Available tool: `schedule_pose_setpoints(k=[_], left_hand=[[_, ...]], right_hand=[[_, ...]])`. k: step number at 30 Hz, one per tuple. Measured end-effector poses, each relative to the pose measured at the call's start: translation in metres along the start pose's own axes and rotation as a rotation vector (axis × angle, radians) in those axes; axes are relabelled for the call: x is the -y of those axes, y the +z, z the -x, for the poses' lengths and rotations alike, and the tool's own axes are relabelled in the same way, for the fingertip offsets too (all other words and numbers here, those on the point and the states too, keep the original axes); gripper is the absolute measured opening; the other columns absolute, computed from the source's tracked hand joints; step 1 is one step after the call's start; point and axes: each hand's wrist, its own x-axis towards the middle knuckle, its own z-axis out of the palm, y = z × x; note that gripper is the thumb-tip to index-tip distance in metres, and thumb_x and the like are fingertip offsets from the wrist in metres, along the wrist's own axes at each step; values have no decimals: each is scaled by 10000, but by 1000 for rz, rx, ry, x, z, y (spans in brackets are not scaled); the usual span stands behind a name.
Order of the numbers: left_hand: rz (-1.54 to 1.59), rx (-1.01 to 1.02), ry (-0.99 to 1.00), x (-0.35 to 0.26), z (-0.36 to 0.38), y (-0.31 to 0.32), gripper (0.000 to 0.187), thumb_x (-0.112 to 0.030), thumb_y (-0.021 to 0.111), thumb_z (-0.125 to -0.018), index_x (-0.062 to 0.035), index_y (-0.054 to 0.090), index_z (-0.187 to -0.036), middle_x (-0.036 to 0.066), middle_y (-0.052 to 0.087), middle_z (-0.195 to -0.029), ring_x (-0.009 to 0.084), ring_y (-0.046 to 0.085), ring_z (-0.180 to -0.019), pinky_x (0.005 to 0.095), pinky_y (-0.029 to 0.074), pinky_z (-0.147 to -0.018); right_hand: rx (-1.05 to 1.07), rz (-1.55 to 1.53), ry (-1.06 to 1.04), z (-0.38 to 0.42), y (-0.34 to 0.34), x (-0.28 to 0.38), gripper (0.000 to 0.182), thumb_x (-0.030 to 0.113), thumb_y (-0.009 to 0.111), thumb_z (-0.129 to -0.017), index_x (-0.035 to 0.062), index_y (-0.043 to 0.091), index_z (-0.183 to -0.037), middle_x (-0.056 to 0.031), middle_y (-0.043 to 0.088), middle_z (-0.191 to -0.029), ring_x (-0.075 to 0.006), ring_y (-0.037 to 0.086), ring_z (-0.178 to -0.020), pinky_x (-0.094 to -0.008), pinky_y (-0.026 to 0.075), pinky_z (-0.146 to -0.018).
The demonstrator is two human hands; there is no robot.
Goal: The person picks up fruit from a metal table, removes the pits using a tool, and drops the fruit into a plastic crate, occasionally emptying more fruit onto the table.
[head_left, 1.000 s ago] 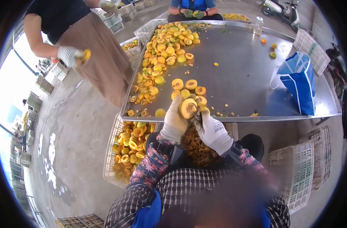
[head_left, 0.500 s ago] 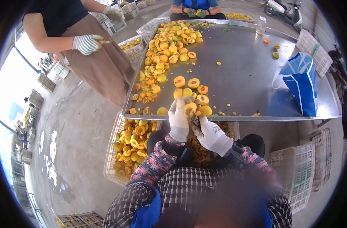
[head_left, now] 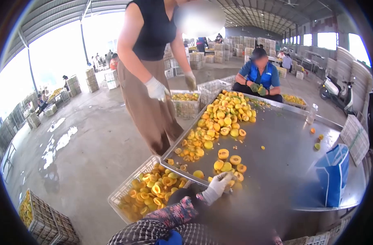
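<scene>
My left hand (head_left: pixel 217 185), in a white glove, reaches over the near edge of the steel table (head_left: pixel 284 139). Its fingertips sit beside a small group of halved yellow fruit (head_left: pixel 229 161). I cannot make out whether anything is in its fingers. My right hand is hidden below in a blurred patch. A long pile of whole and cut yellow fruit (head_left: pixel 219 122) runs along the table's left side. Below the table's left corner stands a white crate (head_left: pixel 125 192) full of fruit halves.
A person in a brown apron (head_left: pixel 149 98) stands at the table's left with gloved hands. Another person in blue (head_left: pixel 260 75) sits at the far end. A blue bag (head_left: pixel 333 173) and a bottle (head_left: pixel 312 113) are on the right. Crates (head_left: pixel 43 216) stand on the wet floor.
The view has swung up from my hands to the hall. The fruit half and tool seen in my hands are out of sight. My left hand has gone forward to the table edge.
</scene>
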Motion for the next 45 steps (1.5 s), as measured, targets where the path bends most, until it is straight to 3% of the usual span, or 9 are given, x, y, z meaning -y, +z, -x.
schedule_pose_setpoints(k=[4, 6, 14, 20, 22, 27, 34, 42, 45], left_hand=[[19, -15, 354, -3, 13, 19, 296, -232, 485, -1035, 13, 650, -1051, 77, 691, -1003, 143, 638, -921, 269, 506, -850], [53, -86, 210, 16, 8, 13, 282, -231, 512, -1025, 14, 651, -1050, 70, 690, -976, 134, 633, -886, 258, 508, -824], [-77, 101, -233, 30, -16, -15, 365, -367, 610, -971, -7, 666, -950, 83, 684, -893, 175, 654, -834, 298, 526, -769], [-24, 245, -40, 19, -11, -7, 275, -296, 579, -979, -26, 623, -944, 109, 677, -914, 235, 662, -860, 361, 542, -768], [-227, 153, 235, 2, -3, 13, 278, -302, 589, -964, -24, 608, -973, 106, 671, -925, 220, 661, -876, 349, 545, -743], [314, 56, -245, -8, 18, 35, 293, -319, 561, -995, -32, 617, -1002, 94, 672, -899, 230, 680, -780, 355, 583, -678], [204, 3, -161, -2, 4, 29, 354, -360, 606, -969, -7, 608, -995, 120, 665, -920, 266, 688, -788, 394, 600, -684], [363, -75, -315, -28, 17, -11, 457, -460, 510, -996, -10, 574, -1049, 156, 654, -965, 299, 680, -865, 444, 585, -733], [268, -8, -199, -21, 21, -4, 511, -493, 455, -1008, 2, 557, -1082, 160, 650, -970, 306, 676, -901, 432, 576, -769]], right_hand=[[-154, -116, 46, 5, 11, 16, 228, 201, 553, -951, -1, 492, -1037, -241, 610, -782, -466, 594, -737, -489, 466, -639], [-177, -547, 76, 2, 32, 24, 248, 212, 528, -975, -6, 501, -1091, -180, 622, -792, -384, 621, -715, -438, 475, -655], [69, -35, 198, 21, 27, -2, 391, 324, 547, -968, -15, 475, -1148, -288, 621, -845, -474, 618, -773, -509, 481, -679], [134, -1190, 680, 20, 5, 44, 176, 307, 464, -1023, 131, 450, -1013, -6, 467, -638, -117, 444, -437, -266, 372, -393], [45, -1230, 631, 18, 6, 49, 204, 312, 422, -1038, 129, 463, -958, -18, 454, -573, -140, 445, -417, -284, 351, -375], [127, -1327, 644, 32, -2, 50, 227, 374, 480, -1023, 155, 468, -963, 27, 431, -636, -89, 369, -430, -246, 288, -381], [343, -1536, 509, 48, -15, 36, 274, 379, 492, -1022, 106, 499, -1033, 19, 435, -644, -83, 382, -438, -237, 336, -401], [264, -408, 469, 72, 1, 6, 358, 358, 526, -976, 4, 524, -1032, -194, 595, -801, -370, 616, -782, -420, 474, -717], [6, -339, 71, 51, 17, 10, 242, 242, 529, -993, 7, 513, -1046, -103, 571, -765, -238, 581, -701, -353, 451, -632]])
